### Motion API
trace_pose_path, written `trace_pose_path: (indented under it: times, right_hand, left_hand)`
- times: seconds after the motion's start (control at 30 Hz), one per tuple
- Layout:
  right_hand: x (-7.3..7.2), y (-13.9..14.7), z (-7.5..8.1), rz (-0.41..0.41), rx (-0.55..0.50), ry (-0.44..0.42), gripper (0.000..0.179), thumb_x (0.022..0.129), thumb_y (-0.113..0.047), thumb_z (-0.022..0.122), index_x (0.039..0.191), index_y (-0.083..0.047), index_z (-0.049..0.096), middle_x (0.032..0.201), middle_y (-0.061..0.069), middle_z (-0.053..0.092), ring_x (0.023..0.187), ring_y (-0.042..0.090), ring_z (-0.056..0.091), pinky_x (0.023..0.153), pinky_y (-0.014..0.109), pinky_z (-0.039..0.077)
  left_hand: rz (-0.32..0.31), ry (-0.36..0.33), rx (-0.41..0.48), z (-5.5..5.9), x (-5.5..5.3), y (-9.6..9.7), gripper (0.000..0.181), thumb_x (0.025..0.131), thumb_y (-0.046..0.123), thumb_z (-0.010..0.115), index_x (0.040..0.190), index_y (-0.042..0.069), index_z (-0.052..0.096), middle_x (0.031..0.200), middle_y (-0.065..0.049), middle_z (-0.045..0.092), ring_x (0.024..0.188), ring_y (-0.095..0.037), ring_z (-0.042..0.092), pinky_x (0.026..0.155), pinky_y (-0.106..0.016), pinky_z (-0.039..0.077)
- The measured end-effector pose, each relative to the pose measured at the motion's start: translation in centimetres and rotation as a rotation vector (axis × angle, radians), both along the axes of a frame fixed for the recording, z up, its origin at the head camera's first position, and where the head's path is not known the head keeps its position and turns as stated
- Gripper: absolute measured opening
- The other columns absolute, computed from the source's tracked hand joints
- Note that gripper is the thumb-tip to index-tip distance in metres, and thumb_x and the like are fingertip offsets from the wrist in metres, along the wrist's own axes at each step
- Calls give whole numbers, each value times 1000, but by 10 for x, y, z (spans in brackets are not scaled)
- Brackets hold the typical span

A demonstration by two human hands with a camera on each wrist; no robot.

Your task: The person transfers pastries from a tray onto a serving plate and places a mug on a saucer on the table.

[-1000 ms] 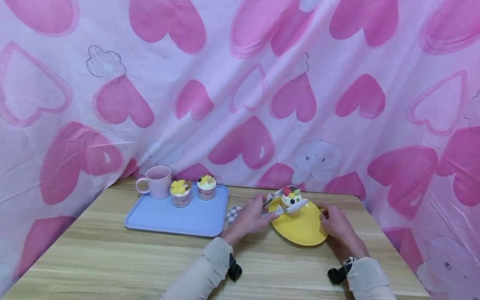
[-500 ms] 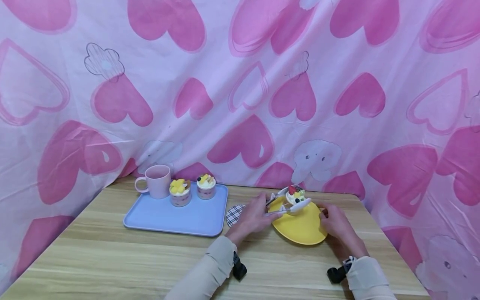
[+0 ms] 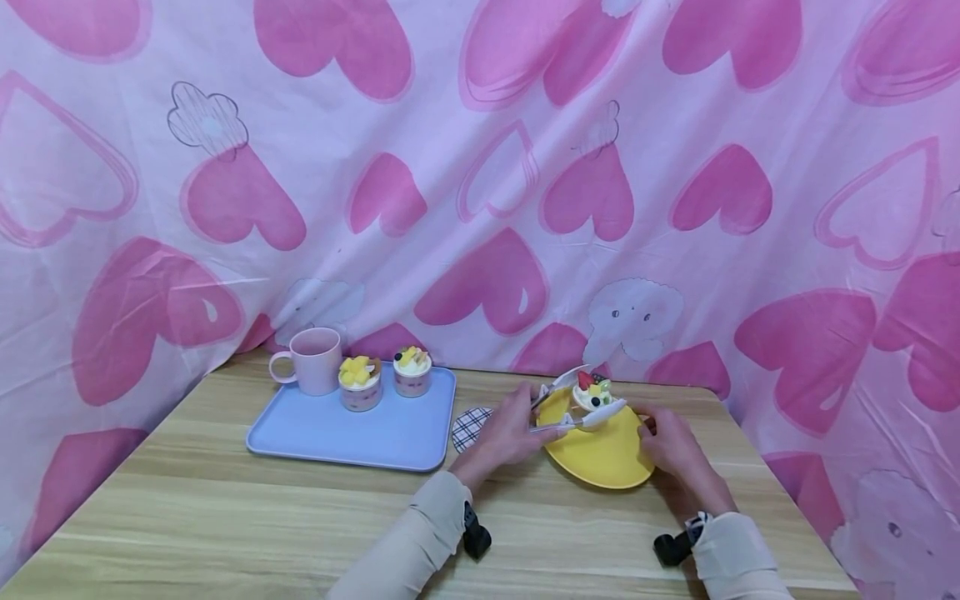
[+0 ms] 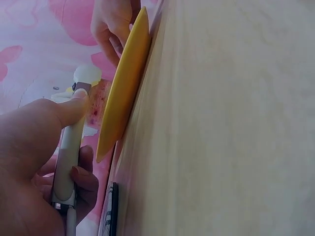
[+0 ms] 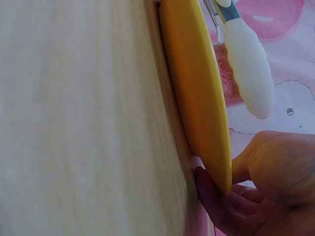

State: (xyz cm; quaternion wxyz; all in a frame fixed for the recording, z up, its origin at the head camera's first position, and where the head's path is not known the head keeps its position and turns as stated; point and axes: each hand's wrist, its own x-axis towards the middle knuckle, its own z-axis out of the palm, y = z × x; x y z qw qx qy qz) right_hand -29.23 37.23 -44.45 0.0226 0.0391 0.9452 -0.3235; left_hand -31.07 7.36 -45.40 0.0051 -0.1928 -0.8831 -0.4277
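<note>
My left hand [image 3: 510, 429] holds white-tipped tongs [image 4: 71, 152], its thumb lying along one arm. Their two tips [image 3: 604, 412] stand apart, on either side of a dessert cup [image 3: 591, 396] topped with cream, strawberry and other fruit. The cup sits toward the back left of a yellow plate [image 3: 607, 462]; whether the tips touch it I cannot tell. At the plate's right edge, my right hand [image 3: 671, 442] pinches the rim, thumb above and fingers beneath, as the right wrist view shows.
On the left, a blue tray [image 3: 352, 442] carries a pink mug [image 3: 317, 362] and two fruit-topped dessert cups, one nearer [image 3: 361, 387] and one farther [image 3: 412, 375]. A checked coaster [image 3: 468, 427] lies between tray and plate, partly behind my left hand. A heart-patterned curtain [image 3: 480, 167] hangs behind the table.
The dessert cup and the tongs have shifted slightly right on the plate, and the tong tips have spread wider. More of the checked coaster shows. My right hand stays at the plate's rim.
</note>
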Motion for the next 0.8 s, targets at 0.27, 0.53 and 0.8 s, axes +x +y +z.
trace_pose_path:
  times: [0.27,0.53,0.8]
  right_hand:
    - [-2,-1,-1,4,32,15,57,100,4,56,156,-5,54,116,21,63,90,29,61,70,33,57]
    - [-2,-2,0,-9,35,4,56,102,3,57,157,-3,53,119,22,63,95,31,61,73,33,57]
    - [0,0,0,1,126,28,49,107,-1,53,156,0,52,115,22,66,95,30,60,75,34,55]
  left_hand:
    - [-15,-23,59,-1,-2,-5,66,86,50,91,132,17,57,106,-1,64,93,-15,59,81,-30,50]
    - [33,-39,83,2,0,-11,73,82,56,93,134,18,57,118,2,68,100,-15,60,89,-32,53]
    - [50,-37,91,7,0,-17,75,79,58,94,132,17,59,111,-4,68,85,-15,60,65,-28,51]
